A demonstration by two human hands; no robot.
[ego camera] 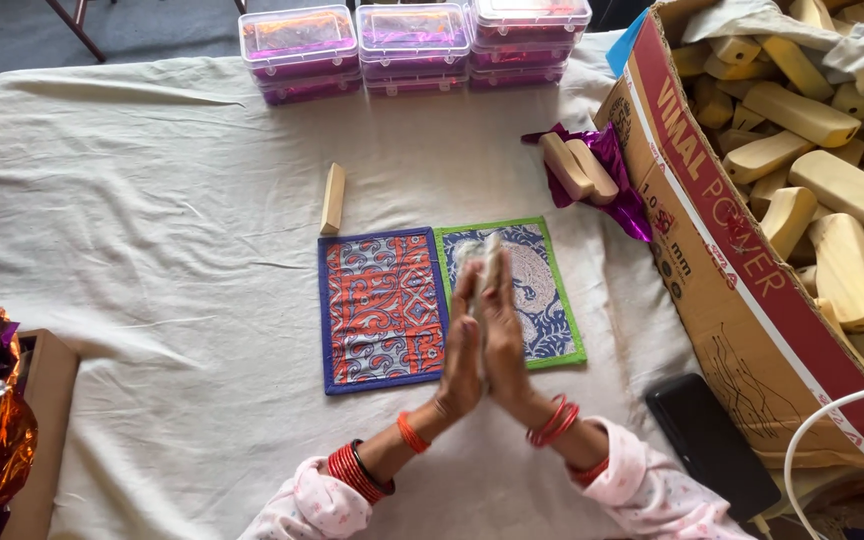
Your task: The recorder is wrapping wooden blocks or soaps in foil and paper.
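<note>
Both palms, left hand and right hand, press flat around a pale wooden block above the green-edged mat; fingers straight, clamping its broad faces (looks light, stiff, smooth).

A small pale, silvery-wrapped piece stands pressed between two flat palms, only its top edge peeping out above the fingertips, so its shape is hard to tell. It is held upright over the green-bordered blue patterned cloth mat, which lies flat on the white tablecloth. Touching that mat's left edge lies a blue-bordered red and grey patterned cloth mat, also flat, a little larger.
</note>
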